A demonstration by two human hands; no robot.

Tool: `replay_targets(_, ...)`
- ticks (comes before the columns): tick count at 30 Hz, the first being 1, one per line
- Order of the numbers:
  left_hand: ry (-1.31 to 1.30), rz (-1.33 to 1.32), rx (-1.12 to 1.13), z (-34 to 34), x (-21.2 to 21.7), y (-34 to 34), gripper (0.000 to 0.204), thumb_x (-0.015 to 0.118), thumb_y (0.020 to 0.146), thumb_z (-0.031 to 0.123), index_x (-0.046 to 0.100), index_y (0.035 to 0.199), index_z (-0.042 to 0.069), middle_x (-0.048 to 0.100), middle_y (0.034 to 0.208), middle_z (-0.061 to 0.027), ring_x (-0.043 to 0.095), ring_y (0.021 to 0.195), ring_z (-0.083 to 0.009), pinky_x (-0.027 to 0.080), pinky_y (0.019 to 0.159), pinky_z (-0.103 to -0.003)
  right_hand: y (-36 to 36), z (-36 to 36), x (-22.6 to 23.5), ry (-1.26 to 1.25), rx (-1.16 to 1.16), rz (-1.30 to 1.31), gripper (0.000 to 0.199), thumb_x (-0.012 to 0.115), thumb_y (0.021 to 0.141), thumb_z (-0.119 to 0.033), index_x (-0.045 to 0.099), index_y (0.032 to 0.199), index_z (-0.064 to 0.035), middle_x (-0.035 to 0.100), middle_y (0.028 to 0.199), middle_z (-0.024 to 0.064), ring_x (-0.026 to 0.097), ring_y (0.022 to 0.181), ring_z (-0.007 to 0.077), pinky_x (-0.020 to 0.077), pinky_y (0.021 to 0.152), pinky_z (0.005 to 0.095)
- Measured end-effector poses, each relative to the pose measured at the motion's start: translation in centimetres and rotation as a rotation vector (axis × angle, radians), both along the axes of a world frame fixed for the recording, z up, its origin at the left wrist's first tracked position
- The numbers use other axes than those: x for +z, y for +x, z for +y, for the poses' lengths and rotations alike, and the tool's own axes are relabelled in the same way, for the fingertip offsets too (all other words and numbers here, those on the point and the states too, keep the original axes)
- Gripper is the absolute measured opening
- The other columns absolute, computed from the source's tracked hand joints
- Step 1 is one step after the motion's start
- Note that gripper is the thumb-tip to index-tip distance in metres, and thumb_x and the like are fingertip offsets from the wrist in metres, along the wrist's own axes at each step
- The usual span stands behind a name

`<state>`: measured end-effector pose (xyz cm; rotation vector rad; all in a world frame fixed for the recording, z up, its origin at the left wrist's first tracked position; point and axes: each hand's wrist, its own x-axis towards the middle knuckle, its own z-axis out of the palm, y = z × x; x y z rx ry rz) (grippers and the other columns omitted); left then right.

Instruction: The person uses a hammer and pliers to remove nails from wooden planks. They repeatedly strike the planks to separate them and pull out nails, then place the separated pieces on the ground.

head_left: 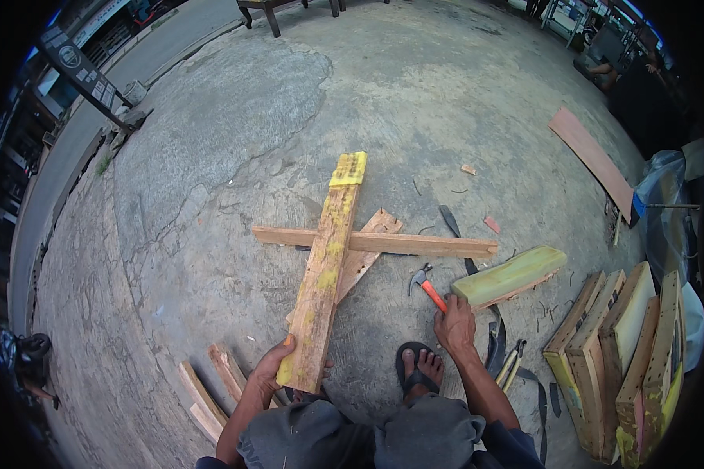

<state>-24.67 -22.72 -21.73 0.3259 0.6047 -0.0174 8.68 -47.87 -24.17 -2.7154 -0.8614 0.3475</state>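
My left hand (270, 363) grips the near end of a wooden plank (326, 262) with yellow foam remnants along it. The plank's far end carries a thicker yellow foam patch (349, 168). It lies across a narrow wooden batten (422, 245), and another wooden piece (361, 266) lies slantwise beneath. In my right hand (455, 323) is the handle of a claw hammer (429, 289) with a dark head and orange grip. Its head points away from me, right of the plank. Beside that hand a foam-topped wooden piece (512, 275) rests on the ground.
Several foam-covered wooden pieces (614, 352) are stacked at the right. Pliers (511, 366) and dark straps (498, 332) lie by my right forearm. Wood strips (203, 399) lie at the lower left. A long flat board (593, 160) and clear plastic (665, 207) are farther right.
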Motion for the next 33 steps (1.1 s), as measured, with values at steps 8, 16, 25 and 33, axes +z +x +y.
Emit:
replay_targets(8,-0.018,-0.154,0.129,-2.4,2.2,6.4,0.083,0.068,0.093,0.030,0.027,0.157,-0.003,0.053,0.140,-0.0303,0.062,0.117,-0.0453,0.054,0.100,-0.063,-1.0,-3.3,-7.8,-0.137,-0.139,0.082,0.043,0.064,0.093,-0.025,0.053,0.127,-0.0012,0.059,0.122,0.0262,0.063,0.109,0.0433,0.0535,0.090,0.0555)
replay_targets(16,-0.004,-0.298,0.179,-1.0,2.9,9.0,0.081,0.066,0.090,0.022,0.027,0.157,-0.003,0.054,0.138,-0.0300,0.064,0.115,-0.0425,0.055,0.099,-0.061,1.2,2.3,10.7,0.477,-0.277,0.873,0.033,0.061,0.103,-0.028,0.050,0.116,0.0000,0.053,0.071,0.0009,0.051,0.053,0.0099,0.0417,0.045,0.0287)
replay_targets(25,0.328,-0.216,0.190,1.3,9.2,10.6,0.093,0.065,0.085,0.006,0.016,0.163,0.019,0.053,0.141,-0.0253,0.067,0.114,-0.0446,0.062,0.090,-0.057,5.0,4.6,39.7,1.936,0.212,-0.321,0.052,0.035,0.112,-0.049,0.045,0.126,0.0011,0.043,0.077,0.0041,0.038,0.048,0.0097,0.0358,0.041,0.0245)
replay_targets(33,0.437,-0.387,0.141,0.2,15.3,13.2,0.091,0.072,0.080,0.020,0.027,0.157,0.001,0.058,0.128,-0.0318,0.071,0.101,-0.0422,0.063,0.080,-0.053,4.9,17.1,13.7,0.691,-0.036,0.160,0.029,0.046,0.110,-0.030,0.050,0.108,-0.0010,0.065,0.076,0.0301,0.066,0.078,0.0547,0.0488,0.063,0.0551)
